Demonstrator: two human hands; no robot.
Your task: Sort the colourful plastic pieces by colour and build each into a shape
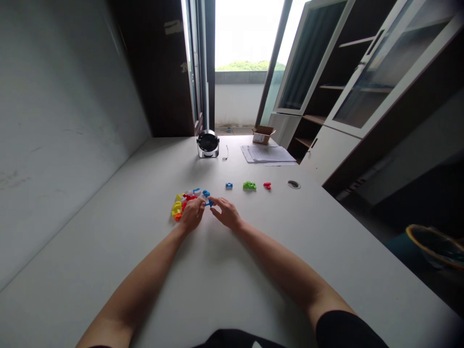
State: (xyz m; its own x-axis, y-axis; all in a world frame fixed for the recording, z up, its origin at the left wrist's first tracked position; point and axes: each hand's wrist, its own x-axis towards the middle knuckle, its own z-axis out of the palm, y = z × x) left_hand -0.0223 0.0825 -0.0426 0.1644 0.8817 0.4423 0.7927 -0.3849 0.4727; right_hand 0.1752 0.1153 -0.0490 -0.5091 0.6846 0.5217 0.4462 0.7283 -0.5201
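My left hand [193,214] lies at the right edge of a pile of small plastic pieces, its fingers curled and what they hold hidden. Yellow pieces [176,208], an orange piece [178,217] and red pieces [189,197] show around it. Close by on the right, my right hand [226,212] has its thumb and fingers around a small blue plastic piece [210,203], close to the left fingertips. Another blue piece [206,193] lies just beyond the fingertips.
Farther off in a row are a blue piece [229,185], a green piece [249,185] and a red piece [267,185]. A round hole [293,184] is at the right. Behind stand a round black device [208,143], papers [270,153] and a cardboard box [262,135].
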